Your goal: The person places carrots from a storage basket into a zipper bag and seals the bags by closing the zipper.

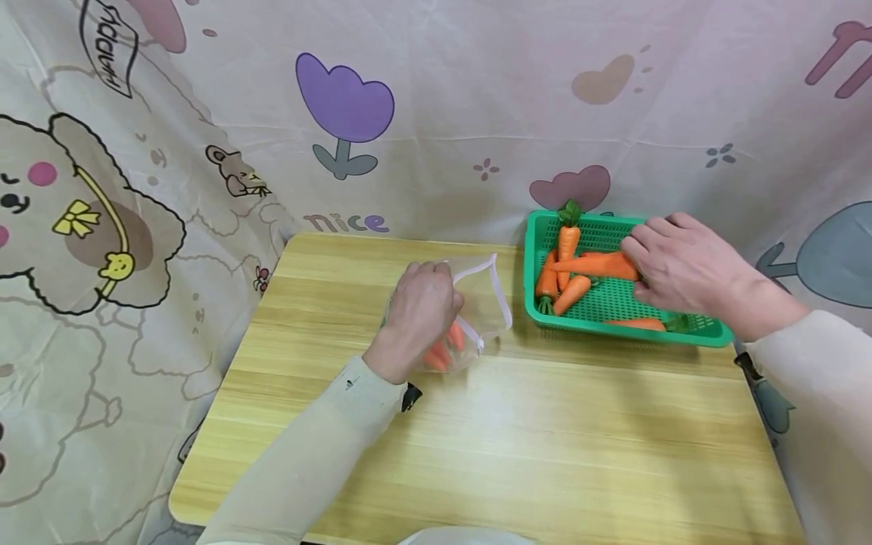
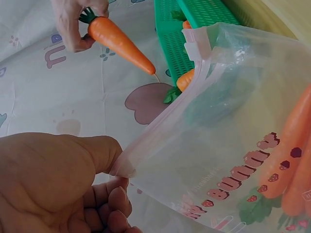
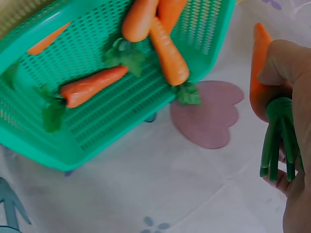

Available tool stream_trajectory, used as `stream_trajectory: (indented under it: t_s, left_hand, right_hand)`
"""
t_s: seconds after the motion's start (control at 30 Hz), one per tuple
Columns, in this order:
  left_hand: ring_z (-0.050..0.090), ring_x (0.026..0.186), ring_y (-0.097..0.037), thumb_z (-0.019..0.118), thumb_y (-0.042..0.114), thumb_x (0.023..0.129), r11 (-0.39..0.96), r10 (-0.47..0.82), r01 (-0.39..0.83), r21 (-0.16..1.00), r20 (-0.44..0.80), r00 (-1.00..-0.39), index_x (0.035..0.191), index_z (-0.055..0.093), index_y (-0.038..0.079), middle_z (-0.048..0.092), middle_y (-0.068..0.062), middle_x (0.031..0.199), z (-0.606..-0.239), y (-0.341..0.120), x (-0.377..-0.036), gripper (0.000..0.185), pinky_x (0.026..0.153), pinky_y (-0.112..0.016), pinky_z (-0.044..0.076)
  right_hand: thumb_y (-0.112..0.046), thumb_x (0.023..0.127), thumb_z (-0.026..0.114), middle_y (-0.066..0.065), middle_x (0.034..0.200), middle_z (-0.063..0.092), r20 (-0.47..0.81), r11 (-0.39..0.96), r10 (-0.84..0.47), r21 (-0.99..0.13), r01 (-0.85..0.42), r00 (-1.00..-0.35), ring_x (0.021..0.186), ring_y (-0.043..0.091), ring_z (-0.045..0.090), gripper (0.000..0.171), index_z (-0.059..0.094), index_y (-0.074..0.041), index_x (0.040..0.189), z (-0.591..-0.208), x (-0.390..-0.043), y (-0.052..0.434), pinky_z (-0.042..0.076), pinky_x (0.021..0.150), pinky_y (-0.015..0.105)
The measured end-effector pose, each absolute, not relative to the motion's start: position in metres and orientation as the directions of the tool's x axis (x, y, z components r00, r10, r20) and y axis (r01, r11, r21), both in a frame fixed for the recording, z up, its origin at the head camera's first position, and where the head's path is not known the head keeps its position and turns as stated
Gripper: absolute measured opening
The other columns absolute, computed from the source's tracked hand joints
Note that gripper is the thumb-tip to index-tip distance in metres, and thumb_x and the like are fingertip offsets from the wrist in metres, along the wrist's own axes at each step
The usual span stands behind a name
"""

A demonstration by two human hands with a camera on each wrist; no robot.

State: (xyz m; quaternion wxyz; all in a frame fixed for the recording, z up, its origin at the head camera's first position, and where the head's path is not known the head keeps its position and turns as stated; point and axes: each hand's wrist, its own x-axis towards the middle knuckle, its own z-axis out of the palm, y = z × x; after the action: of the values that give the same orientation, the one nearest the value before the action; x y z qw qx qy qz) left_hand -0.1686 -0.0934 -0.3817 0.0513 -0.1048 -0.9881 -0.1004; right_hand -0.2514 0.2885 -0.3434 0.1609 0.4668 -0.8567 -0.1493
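My left hand (image 1: 421,306) pinches the rim of a clear zip bag (image 1: 480,291) between thumb and fingers. Its pinkish-white zip edge gapes towards the basket, and several carrots (image 2: 286,165) show through the printed plastic. Over the green basket (image 1: 616,333), my right hand (image 1: 681,261) grips a carrot (image 2: 119,41) near its green stem end, the tip pointing left towards the bag. In the right wrist view, that carrot (image 3: 261,82) is held clear of the basket. More carrots (image 3: 92,87) lie inside the basket, some with leafy tops.
Both the bag and the basket are on a light wooden table (image 1: 545,439), the basket at the back right. Behind and to the left hangs a printed cloth (image 1: 443,98). A whitish rounded thing (image 1: 463,536) shows at the bottom edge.
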Motion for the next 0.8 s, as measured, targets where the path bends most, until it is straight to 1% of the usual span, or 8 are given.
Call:
stream_trajectory:
  t_s: [0.13,0.23,0.5,0.57,0.67,0.8]
  left_hand:
    - [0.054,0.075,-0.025,0.065,0.015,0.096,0.954,0.205,0.231,0.191,0.144,-0.968,0.095,0.065,0.000,0.063,-0.007,0.081,-0.382,-0.094,-0.170,0.015,0.080,-0.035,0.046]
    - [0.054,0.075,-0.025,0.066,0.014,0.096,0.953,0.204,0.232,0.196,0.153,-0.967,0.092,0.065,0.001,0.062,-0.007,0.080,-0.382,-0.095,-0.171,0.014,0.079,-0.036,0.046]
    - [0.055,0.074,-0.025,0.068,0.015,0.096,0.955,0.192,0.220,0.199,0.150,-0.970,0.090,0.064,0.001,0.061,-0.007,0.078,-0.377,-0.096,-0.172,0.016,0.078,-0.036,0.045]
    - [0.055,0.073,-0.025,0.067,0.014,0.095,0.957,0.194,0.222,0.186,0.156,-0.968,0.088,0.064,0.001,0.060,-0.007,0.077,-0.377,-0.096,-0.173,0.015,0.077,-0.036,0.045]
    - [0.055,0.072,-0.024,0.067,0.013,0.095,0.958,0.200,0.229,0.170,0.169,-0.965,0.087,0.063,0.001,0.059,-0.007,0.076,-0.375,-0.095,-0.174,0.015,0.076,-0.036,0.044]
    - [0.055,0.070,-0.024,0.066,0.012,0.095,0.955,0.211,0.243,0.170,0.183,-0.960,0.086,0.062,0.002,0.058,-0.006,0.074,-0.373,-0.094,-0.174,0.014,0.075,-0.035,0.043]
  right_hand:
    - [-0.031,0.078,0.060,0.007,0.081,0.048,0.159,0.502,-0.862,0.403,-0.765,-0.482,0.077,0.029,0.044,0.030,0.051,-0.005,0.091,-0.339,-0.247,0.281,0.036,0.073,0.044]
    - [-0.031,0.079,0.059,0.008,0.082,0.048,0.179,0.495,-0.868,0.388,-0.777,-0.463,0.078,0.029,0.044,0.031,0.051,-0.004,0.092,-0.335,-0.243,0.275,0.035,0.073,0.043]
    - [-0.030,0.075,0.065,0.010,0.085,0.054,0.268,0.488,-0.870,0.340,-0.804,-0.414,0.080,0.033,0.047,0.035,0.051,-0.003,0.092,-0.335,-0.231,0.245,0.036,0.072,0.043]
    - [-0.029,0.074,0.066,0.010,0.082,0.052,0.286,0.494,-0.865,0.334,-0.803,-0.413,0.078,0.033,0.046,0.034,0.050,-0.004,0.090,-0.338,-0.227,0.234,0.034,0.070,0.041]
    - [-0.031,0.076,0.071,0.009,0.079,0.048,0.299,0.502,-0.859,0.339,-0.796,-0.415,0.075,0.032,0.043,0.037,0.049,-0.004,0.089,-0.345,-0.222,0.215,0.033,0.068,0.040]
    - [-0.026,0.077,0.071,0.009,0.078,0.050,0.308,0.516,-0.852,0.359,-0.778,-0.423,0.076,0.032,0.047,0.032,0.051,-0.004,0.087,-0.358,-0.216,0.189,0.036,0.068,0.039]
